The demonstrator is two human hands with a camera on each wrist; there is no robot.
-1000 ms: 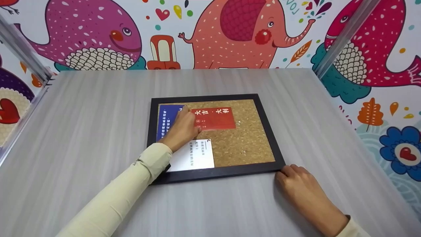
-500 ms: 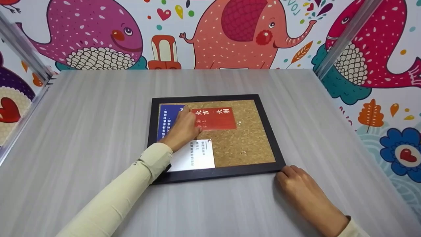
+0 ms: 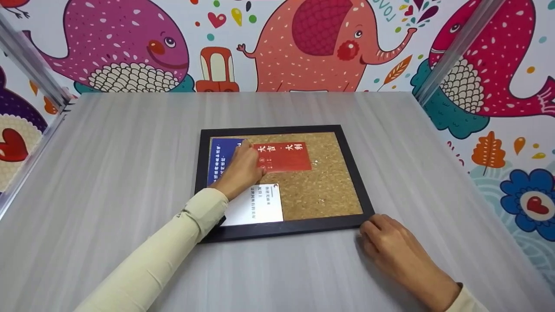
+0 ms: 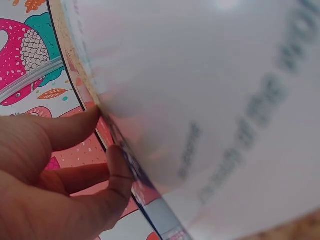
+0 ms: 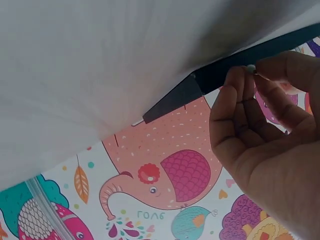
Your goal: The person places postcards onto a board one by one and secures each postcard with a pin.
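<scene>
Cork board (image 3: 321,182) in its black frame lies mid-counter (image 3: 108,173) in the head view; the left hand (image 3: 240,167) presses curled fingers onto the blue card (image 3: 219,156) beside the red card (image 3: 284,157), a white card (image 3: 258,206) nearer. The right hand (image 3: 390,245) rests at the frame's near right corner. Left wrist view: fingers (image 4: 75,130) touch the card edge. Right wrist view: fingertips (image 5: 240,82) pinch a small pin (image 5: 251,69)

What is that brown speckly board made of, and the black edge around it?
The board looks like cork: tan, grainy, speckled, matte. The black frame around it is smooth with a slight sheen, probably painted wood or plastic; the pictures cannot settle which.
</scene>
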